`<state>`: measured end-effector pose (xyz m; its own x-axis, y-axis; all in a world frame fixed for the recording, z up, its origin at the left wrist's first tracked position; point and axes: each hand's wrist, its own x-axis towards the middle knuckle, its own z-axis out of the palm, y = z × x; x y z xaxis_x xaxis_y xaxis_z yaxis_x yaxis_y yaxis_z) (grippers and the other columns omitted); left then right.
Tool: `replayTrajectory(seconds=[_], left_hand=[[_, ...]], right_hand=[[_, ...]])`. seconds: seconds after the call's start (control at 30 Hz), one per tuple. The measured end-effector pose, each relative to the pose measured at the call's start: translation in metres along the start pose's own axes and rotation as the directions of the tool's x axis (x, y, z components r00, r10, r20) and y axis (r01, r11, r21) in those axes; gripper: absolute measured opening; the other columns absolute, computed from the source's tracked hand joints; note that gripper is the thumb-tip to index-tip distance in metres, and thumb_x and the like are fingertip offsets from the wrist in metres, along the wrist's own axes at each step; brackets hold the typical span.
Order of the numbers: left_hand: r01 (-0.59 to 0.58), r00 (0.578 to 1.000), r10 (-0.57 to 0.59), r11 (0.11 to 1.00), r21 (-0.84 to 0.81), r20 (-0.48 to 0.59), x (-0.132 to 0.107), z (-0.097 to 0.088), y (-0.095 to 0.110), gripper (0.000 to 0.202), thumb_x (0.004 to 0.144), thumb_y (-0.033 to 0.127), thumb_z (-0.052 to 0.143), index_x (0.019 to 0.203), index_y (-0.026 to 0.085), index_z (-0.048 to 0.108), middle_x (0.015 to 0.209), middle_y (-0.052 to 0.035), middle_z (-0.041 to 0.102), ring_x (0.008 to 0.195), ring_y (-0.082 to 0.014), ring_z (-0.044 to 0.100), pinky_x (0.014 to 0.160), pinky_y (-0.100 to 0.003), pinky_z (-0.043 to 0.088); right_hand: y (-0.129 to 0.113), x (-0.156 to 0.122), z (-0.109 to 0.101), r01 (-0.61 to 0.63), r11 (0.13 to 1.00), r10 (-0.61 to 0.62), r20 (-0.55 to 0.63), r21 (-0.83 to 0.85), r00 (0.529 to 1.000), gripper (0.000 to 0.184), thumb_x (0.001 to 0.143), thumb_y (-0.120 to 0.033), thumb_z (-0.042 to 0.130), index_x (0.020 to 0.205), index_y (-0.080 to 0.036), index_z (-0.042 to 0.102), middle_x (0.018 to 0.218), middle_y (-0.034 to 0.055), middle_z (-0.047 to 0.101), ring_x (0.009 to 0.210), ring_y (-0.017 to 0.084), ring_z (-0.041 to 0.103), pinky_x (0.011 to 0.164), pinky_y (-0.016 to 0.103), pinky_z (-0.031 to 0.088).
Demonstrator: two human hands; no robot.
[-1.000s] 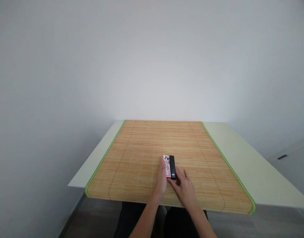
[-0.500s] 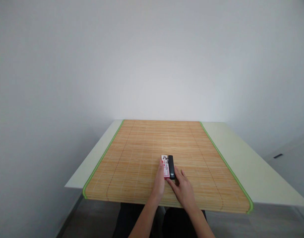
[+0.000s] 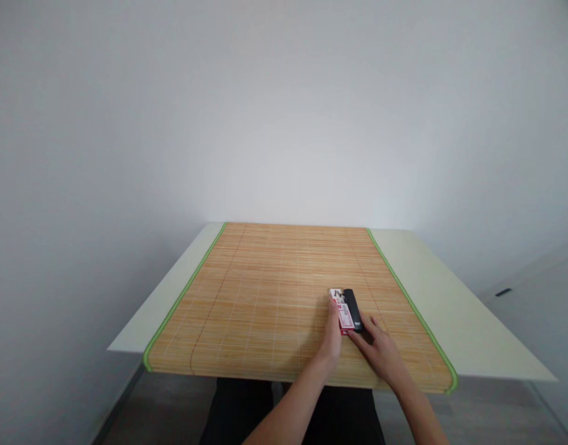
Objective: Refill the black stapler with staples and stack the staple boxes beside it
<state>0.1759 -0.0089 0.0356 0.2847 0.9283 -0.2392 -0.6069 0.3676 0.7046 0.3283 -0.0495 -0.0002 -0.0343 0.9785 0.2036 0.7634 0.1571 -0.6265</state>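
On the bamboo mat, a small white-and-red box [image 3: 343, 314] with a printed picture lies side by side with a long black stapler [image 3: 353, 310], both slanting a little. My left hand [image 3: 331, 334] presses along the box's left side with its fingers straight and together. From the right, my right hand [image 3: 381, 351] has its fingers against the stapler's side and its thumb at the near end of the box. Between them, the two hands hold the pair together. The left thumb is hard to make out.
The bamboo mat [image 3: 265, 278] with green edging covers the middle of a white table [image 3: 444, 296] and hangs slightly over its front edge. A plain wall [image 3: 284, 123] stands behind. My legs [image 3: 246, 408] are below the front edge.
Both hands have slid the box and the stapler to the right across the mat. The pair has turned from nearly straight to slanted. The view has shifted slightly.
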Motion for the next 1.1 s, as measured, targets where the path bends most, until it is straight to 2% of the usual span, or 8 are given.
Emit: replayTrajectory(seconds=[0.17,0.27,0.37,0.5,0.63,0.8,0.97,1.1], left_hand=[[-0.011,0.990,0.007,1.000,0.025,0.141,0.026,0.026,-0.034,0.073,0.100,0.069,0.036,0.143,0.015,0.060,0.146,-0.0108,0.060,0.143,-0.0289,0.048,0.127,-0.049,0.023],[-0.021,0.983,0.013,0.999,0.041,0.183,0.034,0.035,-0.043,0.071,0.102,0.068,0.029,0.147,0.019,0.056,0.149,-0.0063,0.057,0.143,-0.0249,0.049,0.127,-0.045,0.026],[-0.010,0.980,-0.009,0.996,0.093,0.199,0.034,0.040,-0.038,0.070,0.102,0.066,0.030,0.150,0.019,0.052,0.152,-0.0047,0.054,0.145,-0.0251,0.046,0.126,-0.043,0.028],[0.023,0.983,-0.049,0.988,0.150,0.177,0.027,0.046,-0.025,0.073,0.099,0.067,0.037,0.149,0.015,0.053,0.154,-0.0101,0.051,0.149,-0.0296,0.039,0.128,-0.043,0.023],[0.072,0.979,-0.101,0.983,0.167,0.176,0.021,0.055,-0.016,0.076,0.097,0.068,0.043,0.151,0.015,0.051,0.155,-0.0139,0.050,0.149,-0.0317,0.038,0.129,-0.045,0.017],[0.092,0.977,-0.119,0.984,0.152,0.174,0.017,0.063,-0.014,0.080,0.097,0.070,0.039,0.152,0.013,0.048,0.159,-0.0149,0.043,0.150,-0.0328,0.036,0.129,-0.046,0.018],[0.098,0.979,-0.121,0.985,0.139,0.166,0.021,0.057,-0.016,0.079,0.097,0.072,0.037,0.148,0.013,0.053,0.160,-0.0119,0.042,0.151,-0.0319,0.035,0.128,-0.044,0.021],[0.049,0.984,-0.068,0.992,0.119,0.164,0.031,0.046,-0.025,0.073,0.098,0.068,0.039,0.147,0.016,0.055,0.157,-0.0093,0.048,0.145,-0.0304,0.045,0.126,-0.044,0.027]], right_hand=[[0.037,-0.004,-0.034,-0.096,0.995,0.096,0.001,-0.034,0.995,0.062,0.094,-0.058,0.056,0.148,-0.029,0.052,0.140,0.0077,0.064,0.128,0.033,0.060,0.108,0.046,0.049],[0.050,-0.003,-0.043,-0.128,0.990,0.127,-0.012,-0.064,0.992,0.067,0.089,-0.059,0.060,0.148,-0.027,0.053,0.134,0.0099,0.066,0.122,0.034,0.063,0.101,0.042,0.052],[0.054,-0.001,-0.045,-0.127,0.990,0.125,-0.037,-0.064,0.991,0.065,0.089,-0.057,0.061,0.146,-0.029,0.054,0.124,0.0085,0.069,0.112,0.031,0.067,0.095,0.039,0.053],[0.057,0.002,-0.042,-0.130,0.990,0.127,-0.052,-0.056,0.991,0.059,0.089,-0.056,0.060,0.142,-0.030,0.057,0.114,0.0072,0.070,0.101,0.029,0.069,0.087,0.037,0.054],[0.059,0.002,-0.042,-0.145,0.988,0.142,-0.043,-0.061,0.989,0.062,0.089,-0.056,0.060,0.144,-0.028,0.055,0.122,0.0090,0.068,0.104,0.031,0.069,0.090,0.039,0.054],[0.057,0.002,-0.050,-0.132,0.990,0.132,-0.011,-0.039,0.991,0.061,0.090,-0.056,0.058,0.145,-0.031,0.055,0.132,0.0081,0.066,0.116,0.033,0.066,0.097,0.041,0.053],[0.054,0.002,-0.052,-0.134,0.990,0.134,-0.007,-0.033,0.991,0.061,0.091,-0.057,0.056,0.146,-0.031,0.054,0.130,0.0072,0.068,0.114,0.032,0.067,0.096,0.039,0.053],[0.054,0.001,-0.050,-0.142,0.989,0.141,-0.026,-0.028,0.990,0.060,0.091,-0.058,0.056,0.144,-0.030,0.055,0.122,0.0065,0.070,0.108,0.030,0.068,0.093,0.037,0.053]])
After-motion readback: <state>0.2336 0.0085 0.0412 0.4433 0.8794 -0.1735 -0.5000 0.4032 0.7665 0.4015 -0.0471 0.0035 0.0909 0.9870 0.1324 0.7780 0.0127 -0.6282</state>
